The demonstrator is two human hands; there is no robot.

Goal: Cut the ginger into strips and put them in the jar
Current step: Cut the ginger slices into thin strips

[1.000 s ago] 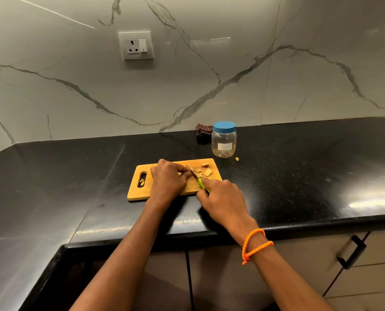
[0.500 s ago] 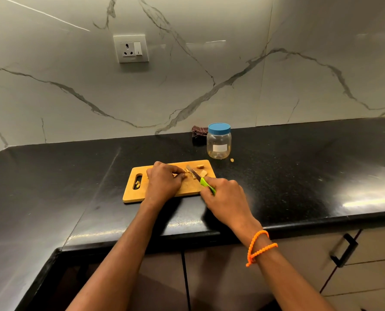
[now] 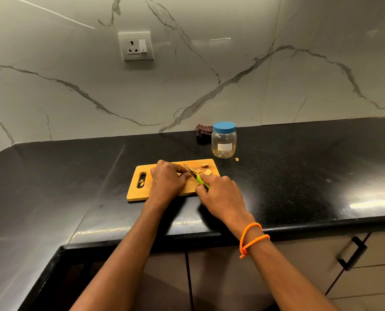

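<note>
We judge the task to be in its cutting stage, with nothing yet moved to the jar. On the wooden cutting board (image 3: 164, 195) our left hand (image 3: 168, 182) curls down over a piece of ginger, fingers bunched on it at the board's middle, though the piece itself is mostly hidden under them. Our right hand (image 3: 220, 195) has its fingers wrapped around the green handle of the knife (image 3: 194, 175), whose blade points toward 11 o'clock and meets the board just beside the left fingertips. A few cut ginger pieces (image 3: 203, 169) lie at the board's far right corner, and some bits sit in the handle slot at 9 o'clock. The jar (image 3: 223, 142) stands on the dark surface (image 3: 299, 176) at 1 o'clock from the board, its blue lid on and looking empty. One scrap (image 3: 237, 159) lies beside the jar. Left to do, in our view: finish slicing, open the jar, load the strips.
</note>
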